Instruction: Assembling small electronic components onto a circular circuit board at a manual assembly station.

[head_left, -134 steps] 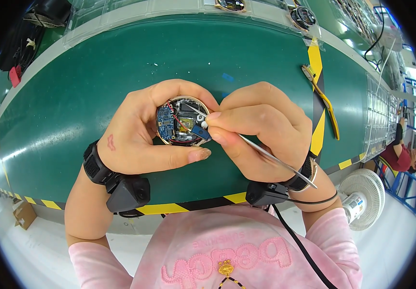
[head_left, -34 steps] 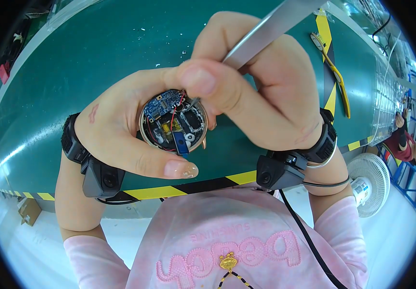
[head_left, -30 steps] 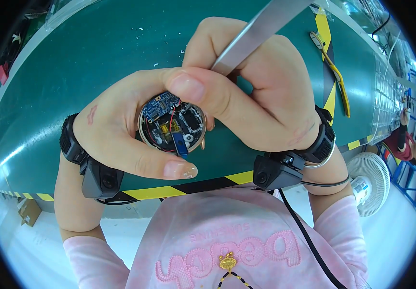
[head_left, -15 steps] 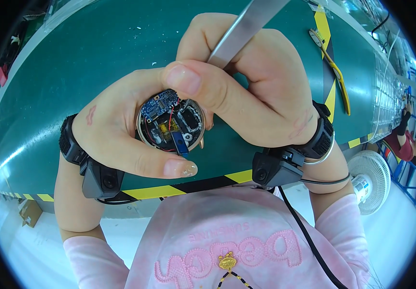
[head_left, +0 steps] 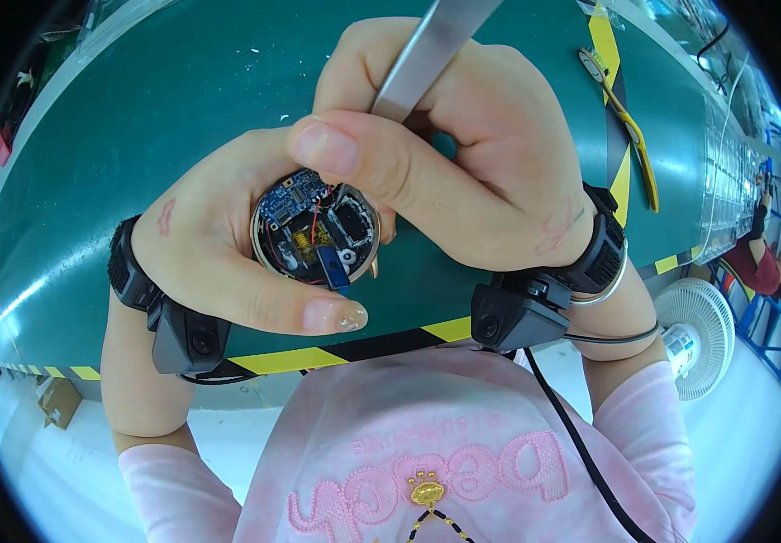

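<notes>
My left hand (head_left: 209,240) is closed around the rim of a round, open watch-like housing (head_left: 354,222), with the thumb stretched along its near side. Inside it show a blue circuit board (head_left: 291,201), a red wire, a coppery coil and a small dark-blue strip (head_left: 333,268). My right hand (head_left: 499,163) pinches flat silver tweezers (head_left: 436,50) between thumb and index finger. The right thumb tip sits over the housing's far edge. The tips of the tweezers are hidden behind the fingers, so I cannot tell whether they touch the board.
Right of my hands, a yellow-handled toothbrush (head_left: 633,131) lies on the green table (head_left: 137,100) over striped tape (head_left: 619,185). A white fan (head_left: 696,339) and a cardboard box (head_left: 60,402) stand beyond the near edge. Another person (head_left: 760,262) is at the far right.
My right hand and the tweezers have shifted slightly left and toward the far side. The left hand and housing have moved a little left. Both grips stay the same.
</notes>
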### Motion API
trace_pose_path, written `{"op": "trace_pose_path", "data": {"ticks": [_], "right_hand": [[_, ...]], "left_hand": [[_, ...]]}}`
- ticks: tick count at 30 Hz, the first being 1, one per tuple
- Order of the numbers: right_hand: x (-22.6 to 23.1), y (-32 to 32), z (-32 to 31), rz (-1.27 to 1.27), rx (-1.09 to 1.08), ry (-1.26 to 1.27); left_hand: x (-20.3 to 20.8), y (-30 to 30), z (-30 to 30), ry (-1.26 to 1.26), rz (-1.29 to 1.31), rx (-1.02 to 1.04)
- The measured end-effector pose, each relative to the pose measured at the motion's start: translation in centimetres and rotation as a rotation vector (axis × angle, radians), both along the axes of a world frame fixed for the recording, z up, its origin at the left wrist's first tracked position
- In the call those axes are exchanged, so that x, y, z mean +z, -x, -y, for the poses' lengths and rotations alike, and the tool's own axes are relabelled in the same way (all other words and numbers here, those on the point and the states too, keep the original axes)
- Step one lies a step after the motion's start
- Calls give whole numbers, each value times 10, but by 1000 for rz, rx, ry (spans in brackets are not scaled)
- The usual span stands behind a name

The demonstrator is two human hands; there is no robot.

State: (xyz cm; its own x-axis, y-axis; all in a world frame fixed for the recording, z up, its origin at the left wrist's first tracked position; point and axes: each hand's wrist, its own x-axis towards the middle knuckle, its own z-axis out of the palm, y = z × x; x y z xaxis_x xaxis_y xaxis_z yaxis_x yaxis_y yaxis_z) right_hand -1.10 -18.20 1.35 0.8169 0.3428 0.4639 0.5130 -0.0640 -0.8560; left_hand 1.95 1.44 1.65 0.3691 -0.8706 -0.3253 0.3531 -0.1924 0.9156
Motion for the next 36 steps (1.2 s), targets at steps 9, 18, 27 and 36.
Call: {"op": "trace_pose_path", "data": {"ticks": [9, 18, 27, 36], "right_hand": [[-5, -1, -2, 51, -55, 3], [-6, -1, 1, 92, -94, -7], [1, 2, -1, -35, -6, -17], [-5, 0, -5, 25, -20, -37]], "left_hand": [[3, 3, 1, -81, -37, 103], [6, 1, 2, -142, -1, 2], [-3, 0, -2, 117, 100, -29], [-9, 3, -7, 81, 111, -23]]}}
